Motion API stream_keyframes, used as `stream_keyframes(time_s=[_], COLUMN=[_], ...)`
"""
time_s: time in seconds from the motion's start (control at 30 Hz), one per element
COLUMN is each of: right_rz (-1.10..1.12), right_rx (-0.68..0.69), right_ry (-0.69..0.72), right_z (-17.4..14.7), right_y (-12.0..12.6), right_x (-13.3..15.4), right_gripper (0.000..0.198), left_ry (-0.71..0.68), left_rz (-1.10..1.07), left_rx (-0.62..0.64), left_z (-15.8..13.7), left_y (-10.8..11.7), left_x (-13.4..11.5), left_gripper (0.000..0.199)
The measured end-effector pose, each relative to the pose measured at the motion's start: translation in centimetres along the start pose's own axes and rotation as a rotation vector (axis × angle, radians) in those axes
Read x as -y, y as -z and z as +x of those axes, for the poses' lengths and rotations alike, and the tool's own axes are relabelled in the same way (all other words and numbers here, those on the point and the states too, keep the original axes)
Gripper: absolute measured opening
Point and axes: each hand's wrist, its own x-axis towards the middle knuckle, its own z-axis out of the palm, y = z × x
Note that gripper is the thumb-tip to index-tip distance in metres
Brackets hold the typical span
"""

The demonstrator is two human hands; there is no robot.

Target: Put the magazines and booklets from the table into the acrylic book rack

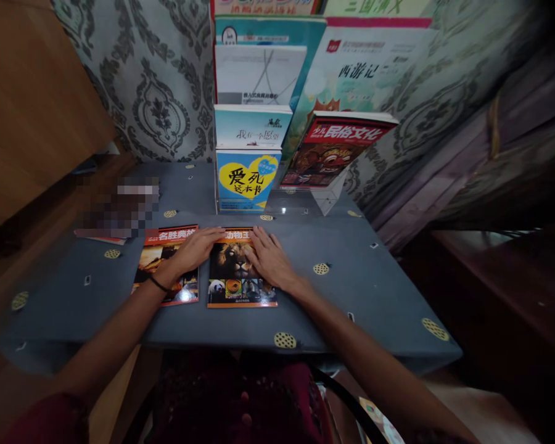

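Observation:
Two books lie flat on a blue-grey tablecloth [374, 290]. The middle one is a lion-cover book [238, 277]; left of it lies an orange-titled book [160, 259]. My left hand [195, 245] rests flat, fingers spread, across the gap between the two books, its fingertips touching the lion book's top left corner. On that book's upper right part my right hand [271, 256] lies flat, palm down. Neither hand grips anything. A dark band circles my left wrist.
A clear tiered stand at the table's back holds several upright books: a blue one with a yellow heart [247, 180], a red-titled one [335, 151] and others above. A pixelated patch [120, 206] covers the back left. Patterned curtain behind; dark wood on both sides.

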Motion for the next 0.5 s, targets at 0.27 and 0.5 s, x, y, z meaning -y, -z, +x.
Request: stream_keyframes(time_s=[0.27, 0.5], right_rz=[-0.017, 0.015], right_rx=[-0.057, -0.056], right_ry=[-0.004, -0.022], right_z=[-0.6, -1.9], right_y=[-0.1, 0.5], right_x=[0.1, -0.2], right_gripper=[0.056, 0.052], left_ry=[0.079, 0.171], left_rz=[0.109, 0.135], left_rx=[-0.028, -0.004], left_z=[-0.1, 0.3], left_y=[-0.1, 0.0], left_x=[-0.7, -1.3], left_gripper=[0.042, 0.039])
